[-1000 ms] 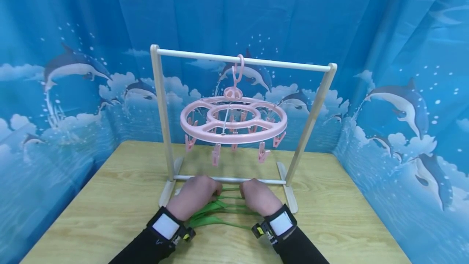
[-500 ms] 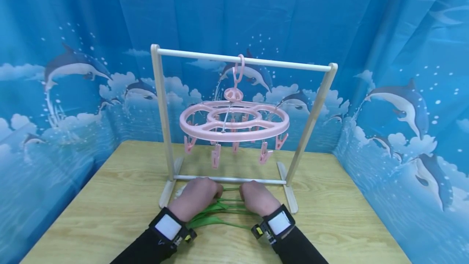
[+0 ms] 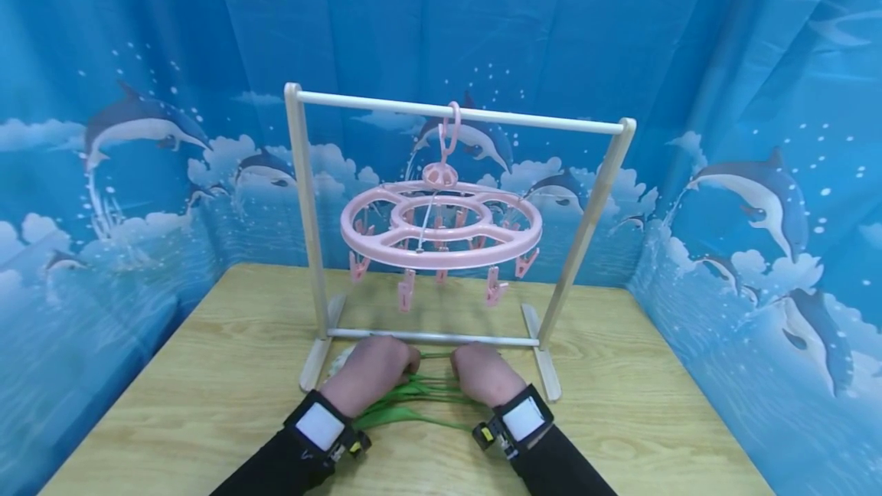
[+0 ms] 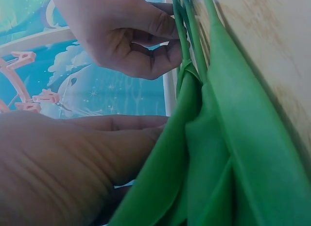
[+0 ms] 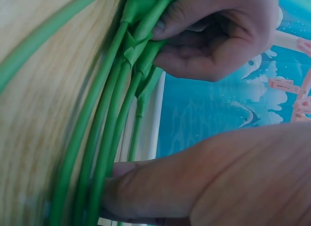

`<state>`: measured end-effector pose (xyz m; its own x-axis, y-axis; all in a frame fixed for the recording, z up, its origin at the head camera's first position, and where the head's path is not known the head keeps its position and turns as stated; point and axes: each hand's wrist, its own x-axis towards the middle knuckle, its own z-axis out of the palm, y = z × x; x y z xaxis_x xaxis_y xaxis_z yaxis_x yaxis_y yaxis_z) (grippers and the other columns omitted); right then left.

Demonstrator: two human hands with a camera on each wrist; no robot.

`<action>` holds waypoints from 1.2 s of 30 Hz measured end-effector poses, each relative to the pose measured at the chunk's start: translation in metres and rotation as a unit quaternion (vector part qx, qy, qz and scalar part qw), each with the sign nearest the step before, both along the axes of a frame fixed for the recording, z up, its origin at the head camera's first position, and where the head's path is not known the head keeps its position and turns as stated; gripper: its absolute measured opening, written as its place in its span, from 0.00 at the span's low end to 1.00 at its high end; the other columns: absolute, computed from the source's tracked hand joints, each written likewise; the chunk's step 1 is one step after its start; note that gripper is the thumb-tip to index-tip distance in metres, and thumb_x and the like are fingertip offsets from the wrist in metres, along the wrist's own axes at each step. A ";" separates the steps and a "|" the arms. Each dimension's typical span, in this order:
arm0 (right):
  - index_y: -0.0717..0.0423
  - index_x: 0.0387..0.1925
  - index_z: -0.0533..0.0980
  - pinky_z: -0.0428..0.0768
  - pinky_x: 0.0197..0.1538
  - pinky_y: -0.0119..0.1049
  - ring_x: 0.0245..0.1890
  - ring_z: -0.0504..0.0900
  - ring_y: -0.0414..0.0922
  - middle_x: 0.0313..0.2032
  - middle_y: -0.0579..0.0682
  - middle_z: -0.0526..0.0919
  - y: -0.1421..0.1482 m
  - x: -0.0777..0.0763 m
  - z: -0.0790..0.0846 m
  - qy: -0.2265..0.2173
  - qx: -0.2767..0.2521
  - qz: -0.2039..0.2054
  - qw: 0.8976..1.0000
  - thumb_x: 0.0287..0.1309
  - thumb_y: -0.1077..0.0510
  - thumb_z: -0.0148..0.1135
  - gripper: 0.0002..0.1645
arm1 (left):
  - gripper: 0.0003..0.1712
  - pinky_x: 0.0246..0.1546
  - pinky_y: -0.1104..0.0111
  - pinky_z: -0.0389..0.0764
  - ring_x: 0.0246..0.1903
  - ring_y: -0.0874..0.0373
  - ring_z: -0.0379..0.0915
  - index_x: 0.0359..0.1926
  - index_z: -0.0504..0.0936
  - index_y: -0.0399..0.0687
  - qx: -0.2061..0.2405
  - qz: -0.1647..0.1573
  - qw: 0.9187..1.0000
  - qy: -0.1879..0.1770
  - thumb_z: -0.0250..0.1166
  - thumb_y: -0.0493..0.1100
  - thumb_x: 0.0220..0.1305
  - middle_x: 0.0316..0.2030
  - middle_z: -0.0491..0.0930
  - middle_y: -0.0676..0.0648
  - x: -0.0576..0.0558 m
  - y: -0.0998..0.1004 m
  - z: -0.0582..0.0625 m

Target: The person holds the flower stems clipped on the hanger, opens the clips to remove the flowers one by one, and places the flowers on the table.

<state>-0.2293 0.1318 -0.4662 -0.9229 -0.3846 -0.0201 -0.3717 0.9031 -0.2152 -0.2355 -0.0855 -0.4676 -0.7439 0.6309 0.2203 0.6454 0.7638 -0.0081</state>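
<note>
Several long green stems (image 5: pixel 108 138) with broad green leaves (image 4: pixel 238 104) lie side by side across the wooden table; they look like artificial flowers. My left hand (image 3: pixel 375 373) pinches stems between thumb and fingers where the leaves begin, as the right wrist view shows. A little farther right along the same bundle, my right hand (image 3: pixel 485 375) holds stems between thumb and curled fingertips. Beside my left hand a bit of something whitish (image 3: pixel 340 360) peeks out, mostly covered by that hand. One leafed stem (image 3: pixel 413 413) lies nearer to me, outside both grips.
Just beyond my hands stands a wooden rack (image 3: pixel 305 213), its low bar (image 3: pixel 441 338) close to my knuckles. From the top bar (image 3: pixel 537 122) hangs a pink round clip hanger (image 3: pixel 441 257) with several dangling pegs. A blue dolphin-print curtain (image 3: pixel 172 14) surrounds the table (image 3: pixel 661 419).
Both hands keep hold of the stems. The right hand has shifted slightly toward me, and a little more of the whitish thing shows. The hanger sways lightly on the bar.
</note>
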 end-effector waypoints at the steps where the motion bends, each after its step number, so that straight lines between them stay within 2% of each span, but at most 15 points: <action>1: 0.48 0.19 0.71 0.69 0.23 0.32 0.20 0.68 0.40 0.20 0.43 0.70 0.000 0.000 0.000 0.003 0.001 0.001 1.000 0.60 0.71 0.64 0.21 | 0.07 0.23 0.76 0.73 0.20 0.70 0.71 0.29 0.91 0.61 0.001 0.000 1.000 0.001 0.81 0.44 0.62 0.20 0.82 0.62 0.000 0.000 0.000; 7: 0.49 0.20 0.72 0.69 0.23 0.31 0.20 0.68 0.39 0.20 0.43 0.71 0.000 0.001 -0.001 0.016 0.002 0.007 1.000 0.62 0.70 0.65 0.19 | 0.09 0.22 0.74 0.73 0.19 0.68 0.69 0.28 0.89 0.59 0.007 0.006 1.000 0.001 0.79 0.42 0.63 0.18 0.78 0.62 0.003 0.001 -0.001; 13: 0.50 0.20 0.73 0.69 0.23 0.32 0.19 0.68 0.40 0.19 0.44 0.72 0.000 -0.001 -0.003 0.047 0.025 0.025 0.998 0.61 0.70 0.66 0.19 | 0.10 0.26 0.73 0.73 0.21 0.67 0.69 0.28 0.88 0.61 0.008 0.042 0.998 -0.051 0.76 0.41 0.66 0.19 0.77 0.62 0.003 0.004 0.003; 15: 0.51 0.19 0.73 0.69 0.23 0.33 0.19 0.68 0.40 0.19 0.44 0.72 0.000 -0.002 -0.003 0.056 0.031 0.029 0.998 0.60 0.71 0.66 0.19 | 0.10 0.27 0.72 0.74 0.22 0.67 0.70 0.28 0.88 0.61 0.009 0.046 0.997 -0.058 0.76 0.41 0.66 0.20 0.77 0.62 0.003 0.005 0.003; 23: 0.50 0.20 0.72 0.69 0.23 0.32 0.20 0.69 0.41 0.20 0.44 0.72 0.000 -0.001 -0.003 0.031 0.009 0.014 0.999 0.59 0.72 0.64 0.19 | 0.09 0.27 0.72 0.76 0.22 0.68 0.72 0.28 0.90 0.59 0.037 0.035 0.997 -0.061 0.76 0.40 0.65 0.21 0.80 0.61 0.002 0.003 -0.002; 30: 0.50 0.20 0.73 0.69 0.23 0.32 0.20 0.68 0.40 0.20 0.44 0.72 0.002 0.002 -0.003 0.046 -0.004 0.023 0.999 0.61 0.71 0.63 0.19 | 0.12 0.24 0.73 0.75 0.21 0.68 0.71 0.27 0.91 0.57 0.044 0.018 0.997 -0.058 0.75 0.36 0.65 0.19 0.80 0.60 0.001 0.003 -0.002; 34: 0.50 0.18 0.72 0.71 0.22 0.33 0.19 0.69 0.40 0.18 0.44 0.72 0.004 0.001 -0.003 0.051 -0.014 0.033 0.998 0.59 0.72 0.63 0.19 | 0.14 0.23 0.73 0.72 0.19 0.68 0.67 0.26 0.91 0.59 0.032 0.028 0.997 -0.057 0.72 0.35 0.66 0.17 0.75 0.61 0.000 0.002 -0.004; 35: 0.48 0.17 0.72 0.69 0.21 0.34 0.19 0.68 0.40 0.18 0.43 0.72 0.008 -0.005 -0.011 0.067 -0.023 0.048 0.996 0.58 0.71 0.62 0.20 | 0.15 0.23 0.73 0.72 0.19 0.68 0.67 0.26 0.91 0.59 0.027 0.031 0.998 -0.054 0.72 0.36 0.67 0.17 0.74 0.61 -0.001 0.002 -0.004; 36: 0.47 0.17 0.72 0.70 0.21 0.34 0.19 0.68 0.39 0.18 0.43 0.72 0.009 -0.005 -0.011 0.068 -0.026 0.050 0.996 0.57 0.71 0.62 0.20 | 0.15 0.23 0.73 0.71 0.19 0.68 0.66 0.25 0.90 0.59 0.021 0.035 0.998 -0.052 0.71 0.36 0.68 0.16 0.73 0.61 -0.001 0.002 -0.005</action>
